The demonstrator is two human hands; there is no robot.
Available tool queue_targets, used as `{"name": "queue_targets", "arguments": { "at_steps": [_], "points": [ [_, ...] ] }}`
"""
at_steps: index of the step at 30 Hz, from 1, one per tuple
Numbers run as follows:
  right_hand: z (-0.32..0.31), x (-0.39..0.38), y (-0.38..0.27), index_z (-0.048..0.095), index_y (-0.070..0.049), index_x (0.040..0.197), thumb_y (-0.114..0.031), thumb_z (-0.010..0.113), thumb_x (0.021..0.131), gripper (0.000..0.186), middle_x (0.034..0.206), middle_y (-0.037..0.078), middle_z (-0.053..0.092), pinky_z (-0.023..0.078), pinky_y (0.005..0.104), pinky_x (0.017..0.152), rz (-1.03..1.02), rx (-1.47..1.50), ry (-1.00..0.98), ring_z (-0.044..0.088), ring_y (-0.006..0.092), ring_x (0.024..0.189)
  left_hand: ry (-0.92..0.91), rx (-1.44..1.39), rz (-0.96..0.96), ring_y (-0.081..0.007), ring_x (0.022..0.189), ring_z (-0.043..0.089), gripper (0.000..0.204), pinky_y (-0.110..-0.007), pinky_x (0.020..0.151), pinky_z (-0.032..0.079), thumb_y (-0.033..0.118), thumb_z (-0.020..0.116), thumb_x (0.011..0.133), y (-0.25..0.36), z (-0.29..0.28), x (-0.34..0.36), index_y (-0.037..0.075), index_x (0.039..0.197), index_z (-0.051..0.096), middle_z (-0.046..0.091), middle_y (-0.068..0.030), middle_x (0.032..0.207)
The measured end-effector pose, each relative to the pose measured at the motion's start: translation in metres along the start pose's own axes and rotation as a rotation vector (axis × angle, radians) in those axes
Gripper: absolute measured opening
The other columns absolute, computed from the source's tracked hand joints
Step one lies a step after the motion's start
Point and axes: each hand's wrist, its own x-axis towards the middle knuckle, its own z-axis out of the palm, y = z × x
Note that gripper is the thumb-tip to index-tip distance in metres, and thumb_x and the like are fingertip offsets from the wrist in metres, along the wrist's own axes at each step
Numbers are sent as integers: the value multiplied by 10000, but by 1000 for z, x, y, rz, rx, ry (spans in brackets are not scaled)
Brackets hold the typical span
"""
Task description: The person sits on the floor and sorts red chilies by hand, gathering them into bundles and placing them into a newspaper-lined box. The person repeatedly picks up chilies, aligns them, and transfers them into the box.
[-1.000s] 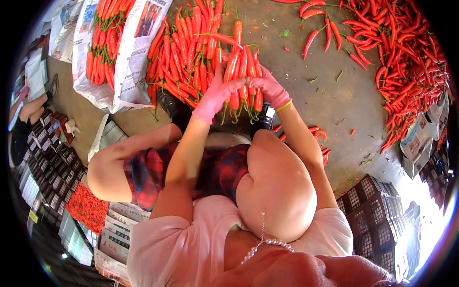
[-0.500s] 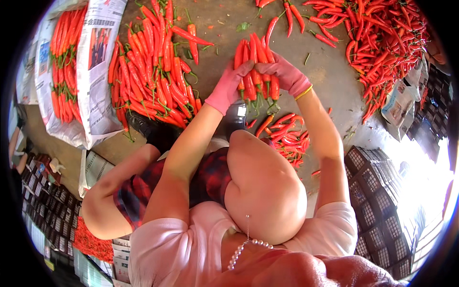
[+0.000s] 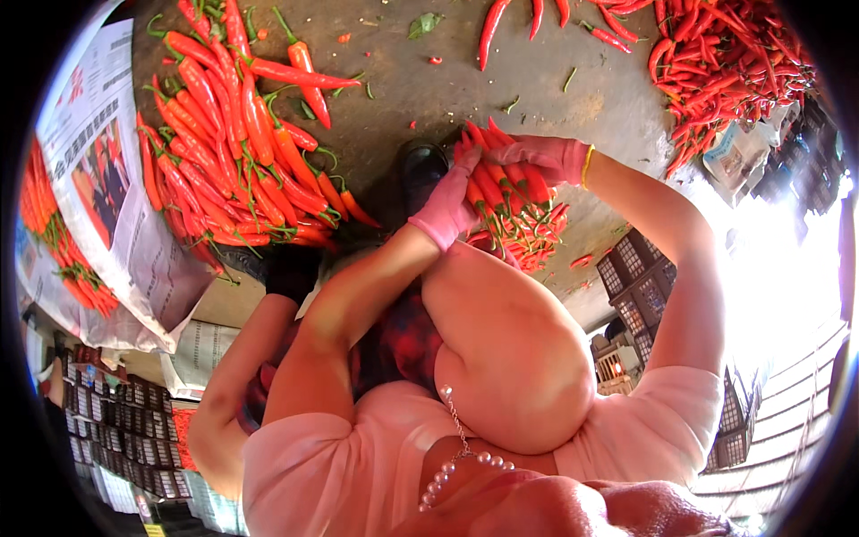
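Observation:
Both of my hands wear pink gloves and are closed around one bunch of red chili peppers [image 3: 512, 190]. My left hand [image 3: 453, 201] grips the bunch from its left side, while my right hand [image 3: 553, 159] wraps over the top and right. The green stems point down toward me, and the fingers partly cover the tips. Just below the bunch lies a small pile of red chili peppers [image 3: 539, 246], partly hidden by my hands and knee. A larger pile of chili peppers [image 3: 242, 152] lies to the left on the floor.
At far left stands a newspaper-lined container [image 3: 134, 224] holding rows of chili peppers [image 3: 58, 233]. A big loose chili heap [image 3: 734, 76] spreads at upper right. Dark plastic crates [image 3: 635, 277] stand at right, with more crates [image 3: 121, 430] at lower left. My shoe [image 3: 420, 166] is beside the left hand.
My hands have carried the bunch to the right and closer to my body, over the small pile. The right hand now covers more of it. The whole view has shifted, moving the floor piles leftward.

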Motion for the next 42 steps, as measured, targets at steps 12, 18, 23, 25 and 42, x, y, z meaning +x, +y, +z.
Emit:
{"name": "queue_targets", "arguments": {
  "at_steps": [12,18,23,25,42],
  "points": [
    [-21,9,10,559,-91,1281,-251,600,987,338,1194,54,661,551,356,917,-62,54,144,629,170,1097,71,4,-22,-280,1291,516,482,-480,1112,389,427,428,1042,-2,18,-2,115,1407,469,535,-98,1412],
    [-26,14,14,624,-111,1201,-265,575,997,261,1215,34,666,543,356,939,146,-7,217,658,151,1037,2,-74,-178,-279,1278,528,467,-474,1084,421,429,432,1039,1,2,-9,110,1374,492,554,-94,1389],
    [-15,20,32,630,-102,1184,-240,560,1001,240,1184,33,682,540,357,954,96,246,135,658,158,1041,101,-46,-44,-248,1258,545,380,-442,1085,425,347,501,1028,-10,-15,-10,102,1317,533,579,-80,1357],
    [-17,23,32,613,-87,1225,-198,566,992,262,1194,65,674,531,364,973,132,315,2,650,176,1067,-48,-26,-13,-240,1231,561,365,-430,1079,431,329,509,1026,-7,-16,-7,98,1307,540,596,-67,1328],
    [301,-76,-62,381,-5,1446,-2,698,737,777,1189,41,603,492,297,925,-1101,-990,120,598,123,1029,-266,1700,1228,-199,962,658,613,-333,866,516,538,711,848,101,156,-247,50,1204,610,693,-101,1016]
  ]
}}
